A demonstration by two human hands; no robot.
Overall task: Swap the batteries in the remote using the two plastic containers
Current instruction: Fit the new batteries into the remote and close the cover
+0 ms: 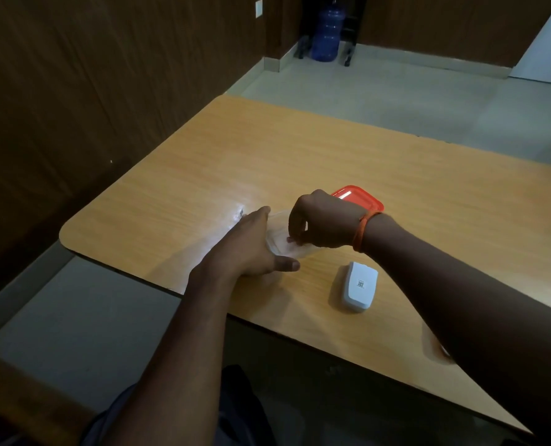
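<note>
While bracing the clear container [278, 235] from its left side with the left hand [255, 246], fingers straight and thumb stretched out along the near edge, pinching at the container's top with the right hand [322, 220]. Curling the right fingers [296, 220] down onto it, tips meeting just above the near rim; cannot tell whether gripping a lid or something small inside. Wearing an orange thread band [364, 230] around the right wrist. Hiding part of a red-lidded container [361, 197] just behind the right hand, close against the clear one, though not showing whether touching it. Working with the white remote [359, 284] lying label side up on the table [203, 175], just on the near side of the right wrist and to the right of the left thumb, apart from both hands. Reaching with both forearms across the table's near edge. Facing, far beyond both hands by the wall, a blue water jug [325, 33].
</note>
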